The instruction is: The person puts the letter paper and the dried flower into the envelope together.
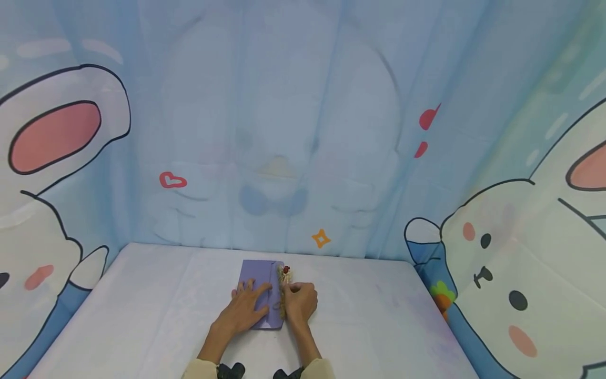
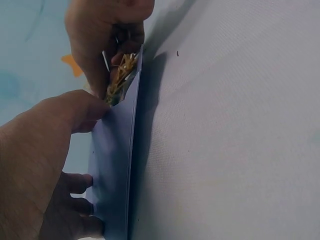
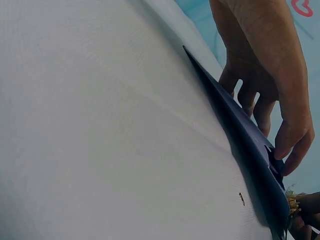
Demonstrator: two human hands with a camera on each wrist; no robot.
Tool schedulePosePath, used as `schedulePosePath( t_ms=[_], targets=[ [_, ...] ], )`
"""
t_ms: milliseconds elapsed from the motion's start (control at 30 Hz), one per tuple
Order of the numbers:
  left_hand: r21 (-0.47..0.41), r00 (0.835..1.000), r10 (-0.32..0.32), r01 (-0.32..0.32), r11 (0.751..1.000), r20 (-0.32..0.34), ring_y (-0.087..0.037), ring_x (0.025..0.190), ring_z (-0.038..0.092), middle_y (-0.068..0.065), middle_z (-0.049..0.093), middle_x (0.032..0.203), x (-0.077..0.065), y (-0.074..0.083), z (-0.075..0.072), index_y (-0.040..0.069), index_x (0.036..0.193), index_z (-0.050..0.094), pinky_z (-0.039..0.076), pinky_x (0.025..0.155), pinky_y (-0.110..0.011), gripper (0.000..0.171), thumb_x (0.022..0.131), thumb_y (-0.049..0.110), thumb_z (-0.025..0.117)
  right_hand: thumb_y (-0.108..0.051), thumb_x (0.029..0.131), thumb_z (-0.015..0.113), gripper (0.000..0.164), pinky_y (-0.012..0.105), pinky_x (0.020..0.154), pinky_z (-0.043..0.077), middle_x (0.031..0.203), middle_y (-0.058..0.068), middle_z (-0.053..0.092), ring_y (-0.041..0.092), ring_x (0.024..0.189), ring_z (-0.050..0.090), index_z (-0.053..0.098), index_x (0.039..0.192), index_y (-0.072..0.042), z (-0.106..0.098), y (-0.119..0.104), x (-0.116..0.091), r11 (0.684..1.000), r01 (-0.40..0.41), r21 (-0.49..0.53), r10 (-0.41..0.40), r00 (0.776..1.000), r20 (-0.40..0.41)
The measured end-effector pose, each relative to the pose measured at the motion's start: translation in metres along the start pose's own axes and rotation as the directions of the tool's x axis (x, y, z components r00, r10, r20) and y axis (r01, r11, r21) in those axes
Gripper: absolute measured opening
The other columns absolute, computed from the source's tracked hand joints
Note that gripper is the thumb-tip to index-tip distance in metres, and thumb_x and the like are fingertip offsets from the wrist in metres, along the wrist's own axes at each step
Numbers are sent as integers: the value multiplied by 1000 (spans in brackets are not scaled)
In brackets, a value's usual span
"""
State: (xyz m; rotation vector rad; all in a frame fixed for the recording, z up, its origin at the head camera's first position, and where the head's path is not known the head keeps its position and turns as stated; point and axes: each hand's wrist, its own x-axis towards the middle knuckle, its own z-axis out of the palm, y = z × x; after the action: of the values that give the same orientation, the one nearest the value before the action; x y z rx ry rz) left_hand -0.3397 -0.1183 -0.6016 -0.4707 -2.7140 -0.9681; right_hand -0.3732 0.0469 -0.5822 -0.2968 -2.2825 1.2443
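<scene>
A purple paper envelope (image 1: 258, 268) lies on the white-covered table. My left hand (image 1: 241, 310) rests on it with fingers spread; in the left wrist view its thumb touches the envelope (image 2: 112, 155) near the opening. Along the right edge is a small bunch of dried flowers (image 1: 285, 276) with a red spot near its top. My right hand (image 1: 301, 302) pinches the bunch there. Straw-coloured dried stems (image 2: 122, 75) show between the right fingers and the envelope's edge in the left wrist view. The right fingertips are partly hidden.
The white cloth (image 1: 379, 316) covers the table. A blue curtain (image 1: 284, 131) with cartoon rabbits hangs behind and at the sides. A tiny dark scrap (image 3: 241, 199) lies on the cloth beside the envelope. Two black objects (image 1: 231, 370) show at the bottom near the sleeves.
</scene>
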Motion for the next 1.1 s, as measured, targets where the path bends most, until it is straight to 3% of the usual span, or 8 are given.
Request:
schedulePosePath(
  t_ms=[200, 333, 533, 600, 700, 833, 933, 1100],
  targets=[
    [-26, 998, -45, 46, 999, 40, -75, 146, 36, -38, 49, 155, -1, 10, -10, 18, 150, 64, 33, 109, -83, 56, 96, 29, 70, -12, 79, 94, 15, 44, 61, 54, 63, 7, 77, 21, 54, 68, 84, 69, -8, 4, 0, -2, 1000, 9, -16, -9, 1000, 12],
    [10, 1000, -16, 16, 1000, 5, -77, 143, 37, -39, 50, 155, 0, 0, 1, 22, 151, 62, 35, 106, -85, 58, 95, 33, 69, -14, 78, 95, 15, 44, 62, 56, 64, 7, 77, 20, 54, 68, 84, 68, -9, 8, -2, -4, 1000, 10, -25, -9, 999, 40],
    [-20, 1000, 4, -4, 1000, 0, -79, 142, 37, -41, 48, 155, -3, 5, -6, 22, 153, 60, 33, 107, -86, 57, 97, 31, 68, -18, 79, 96, 18, 42, 62, 55, 63, 4, 77, 18, 53, 66, 84, 68, -13, 12, -6, -6, 999, 20, -45, -15, 995, 98],
    [-5, 1000, 6, -6, 1000, -18, -78, 141, 39, -41, 49, 154, -2, 1, -2, 23, 153, 60, 35, 107, -84, 57, 97, 33, 68, -18, 80, 96, 18, 42, 61, 54, 63, 4, 77, 16, 53, 65, 84, 68, -12, 12, -7, -5, 998, 42, -53, -36, 993, 109],
    [39, 999, 6, -4, 999, -38, -76, 141, 42, -39, 51, 154, 1, -5, 6, 23, 153, 60, 38, 107, -81, 59, 97, 35, 71, -18, 83, 94, 15, 40, 61, 52, 64, 3, 77, 14, 54, 64, 86, 74, -11, 10, -8, -4, 997, 66, -48, -60, 992, 113],
    [90, 999, 5, -1, 996, -47, -71, 142, 44, -35, 52, 154, 4, -10, 11, 24, 153, 61, 39, 106, -76, 60, 96, 39, 74, -9, 88, 89, 8, 33, 62, 51, 77, 6, 81, 13, 63, 65, 87, 94, -4, 4, -7, -1, 994, 101, 42, -105, 989, 103],
    [100, 999, -3, 8, 995, -47, -70, 144, 43, -34, 52, 155, 4, -12, 13, 24, 153, 61, 39, 106, -74, 60, 97, 42, 74, 0, 89, 84, 23, 28, 67, 52, 93, 10, 81, 17, 77, 68, 84, 112, 0, 0, -5, 2, 977, 183, 107, -199, 968, 155],
    [93, 999, -13, 17, 996, -37, -72, 145, 42, -36, 51, 158, 2, -12, 14, 24, 155, 60, 40, 110, -76, 61, 99, 43, 72, -2, 89, 84, 37, 31, 80, 52, 107, 16, 77, 25, 92, 66, 77, 125, 5, -3, 2, 5, 949, 300, 101, -316, 898, 307]
  ],
)
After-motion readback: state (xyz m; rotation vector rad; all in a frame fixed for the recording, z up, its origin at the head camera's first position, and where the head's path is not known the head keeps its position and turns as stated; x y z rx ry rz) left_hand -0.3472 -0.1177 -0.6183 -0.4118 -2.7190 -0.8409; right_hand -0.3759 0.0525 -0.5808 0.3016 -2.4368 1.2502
